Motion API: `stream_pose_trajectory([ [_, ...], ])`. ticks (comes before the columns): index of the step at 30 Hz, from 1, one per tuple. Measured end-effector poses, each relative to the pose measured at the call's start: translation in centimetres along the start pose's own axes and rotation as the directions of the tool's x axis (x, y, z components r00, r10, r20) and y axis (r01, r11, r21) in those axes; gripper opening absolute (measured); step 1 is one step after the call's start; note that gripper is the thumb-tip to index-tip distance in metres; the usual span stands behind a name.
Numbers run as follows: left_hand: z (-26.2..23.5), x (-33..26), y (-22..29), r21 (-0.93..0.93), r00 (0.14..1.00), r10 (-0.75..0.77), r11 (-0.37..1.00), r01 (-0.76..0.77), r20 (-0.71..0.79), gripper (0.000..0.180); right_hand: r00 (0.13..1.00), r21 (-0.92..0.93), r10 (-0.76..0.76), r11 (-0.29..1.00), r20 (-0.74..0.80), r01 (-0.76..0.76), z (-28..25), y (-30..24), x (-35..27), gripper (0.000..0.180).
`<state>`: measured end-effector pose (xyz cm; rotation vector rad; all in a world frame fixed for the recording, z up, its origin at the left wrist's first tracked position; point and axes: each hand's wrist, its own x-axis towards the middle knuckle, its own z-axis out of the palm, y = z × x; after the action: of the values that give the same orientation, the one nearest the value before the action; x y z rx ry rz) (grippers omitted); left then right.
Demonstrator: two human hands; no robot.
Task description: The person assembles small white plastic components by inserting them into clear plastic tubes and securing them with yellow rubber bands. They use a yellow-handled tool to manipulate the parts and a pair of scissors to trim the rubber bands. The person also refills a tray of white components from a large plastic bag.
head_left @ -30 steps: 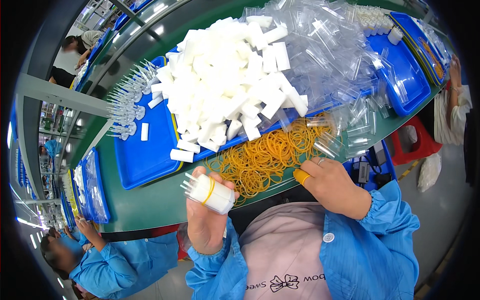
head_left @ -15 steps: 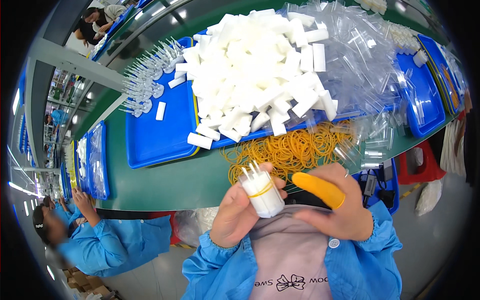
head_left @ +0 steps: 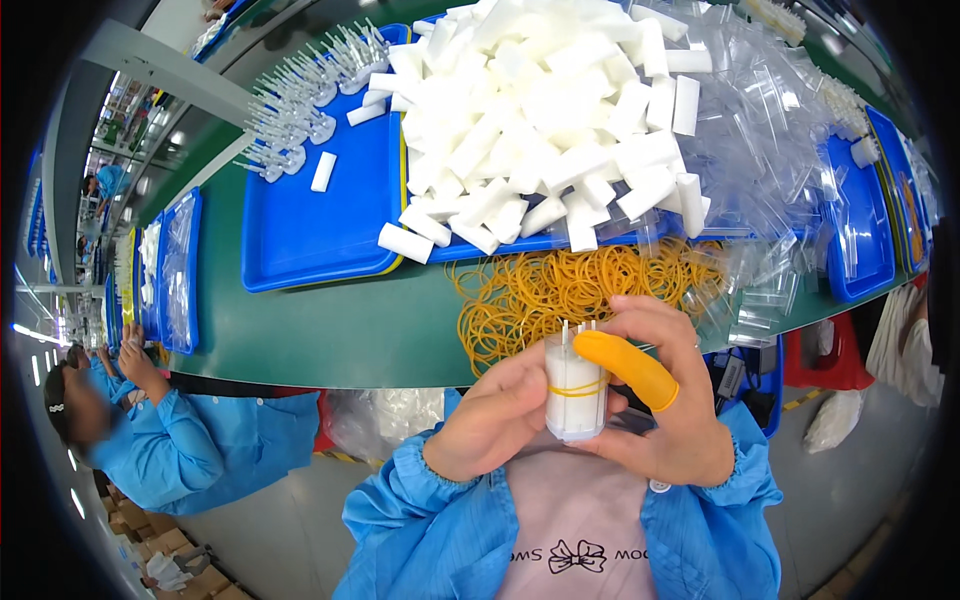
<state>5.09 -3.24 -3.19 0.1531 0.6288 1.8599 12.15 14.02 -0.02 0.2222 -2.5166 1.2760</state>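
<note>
A white cylindrical bundle in a clear plastic casing stands nearly upright before my chest. One yellow rubber band circles its middle, and thin prongs stick up from its top. My left hand grips it from the left side. My right hand grips it from the right, thumb near its base. A yellow finger cot covers my right index finger, whose tip is by the prongs. Just beyond my hands lies a loose pile of yellow rubber bands on the green tabletop.
White foam blocks heap up behind the bands, with clear plastic tubes to their right. A blue tray holds pronged clear parts at its far left. A co-worker in a blue jacket sits at left.
My right hand has come in from the right and closed on the bundle. The bundle has moved right and turned more upright, and the whole view has shifted slightly.
</note>
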Motion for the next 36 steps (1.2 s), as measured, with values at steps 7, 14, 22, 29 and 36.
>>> stream_pose_trajectory([
  [7, -0.6, -0.1, 0.1, 0.023, 0.999, -0.022, 0.999, 0.023, -0.031, 0.073, 0.999, 0.068, -0.023, 0.997, 0.029, 0.021, -0.1, 0.4, 0.3, 0.058],
  [14, 0.0, 0.3, -0.6, 0.228, 0.989, 0.118, 0.969, -0.096, -0.088, 0.069, 0.998, -0.198, -0.048, 0.979, 0.038, 0.055, -0.7, -0.9, -0.1, 0.056],
  [22, 0.5, 0.2, 0.5, 0.015, 0.997, -0.039, 0.999, 0.040, -0.068, 0.069, 0.998, -0.196, -0.053, 0.980, -0.035, 0.045, -0.6, -0.3, -0.1, 0.061],
  [29, 0.2, 0.3, -0.9, 0.058, 0.996, 0.062, 0.997, -0.059, -0.063, 0.073, 0.997, -0.203, -0.063, 0.978, -0.050, 0.051, -0.2, -0.2, 0.0, 0.062],
  [36, 0.3, 0.3, 0.1, -0.011, 0.999, -0.029, 1.000, 0.028, -0.042, 0.070, 0.997, -0.139, -0.036, 0.990, -0.061, 0.027, -0.2, -0.2, 0.0, 0.059],
])
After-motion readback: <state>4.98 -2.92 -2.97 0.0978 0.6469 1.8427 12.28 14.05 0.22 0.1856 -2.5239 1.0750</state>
